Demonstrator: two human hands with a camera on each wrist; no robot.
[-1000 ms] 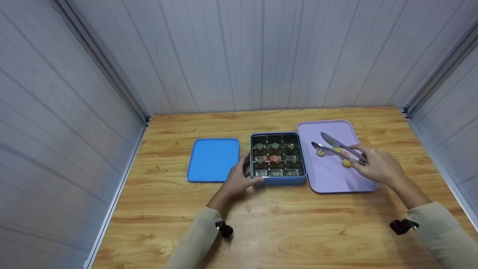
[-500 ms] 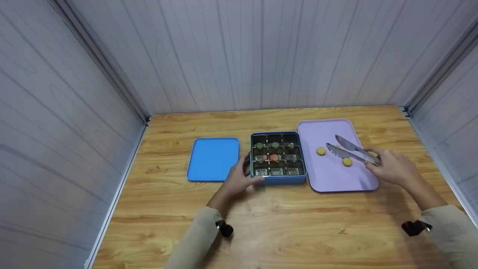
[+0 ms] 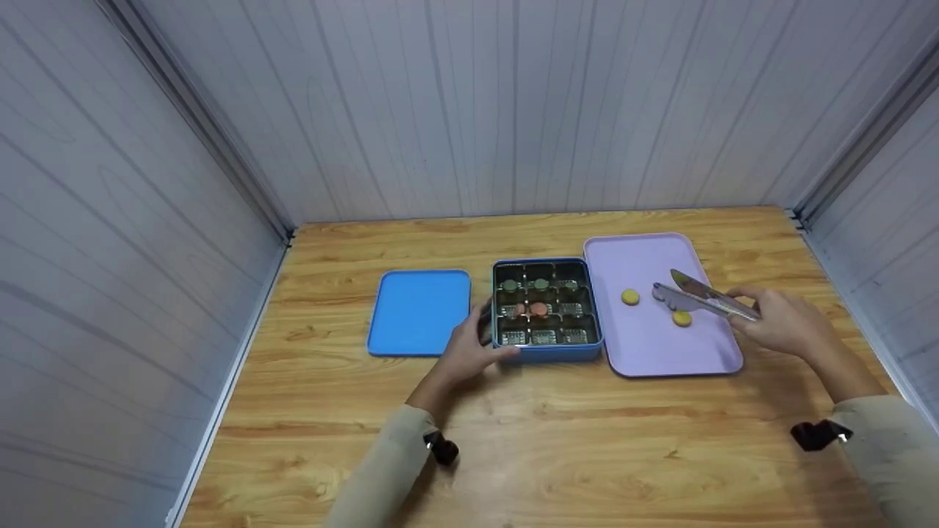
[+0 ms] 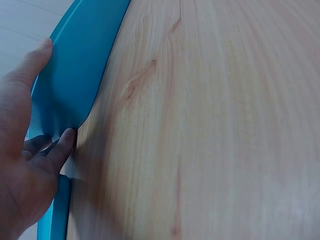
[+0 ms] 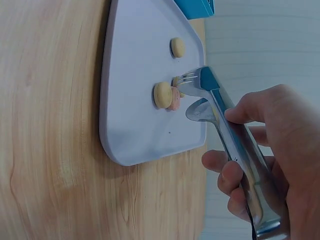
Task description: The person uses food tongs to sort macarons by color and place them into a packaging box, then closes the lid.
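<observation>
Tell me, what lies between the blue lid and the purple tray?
In the head view, the blue tin with its compartments of round sweets lies between the blue lid and the purple tray.

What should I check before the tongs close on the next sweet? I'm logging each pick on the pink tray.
1. Right hand grips the tongs: ok.
2. Tongs open, nothing between the tips: ok.
3. Tips over the pink tray, near the pink sweet: ok.
4. Yellow sweet touches that pink one, may get nudged: not ok.
5. Left hand steadies the blue tin: ok.
6. Empty compartments in the tin: ok.
</observation>
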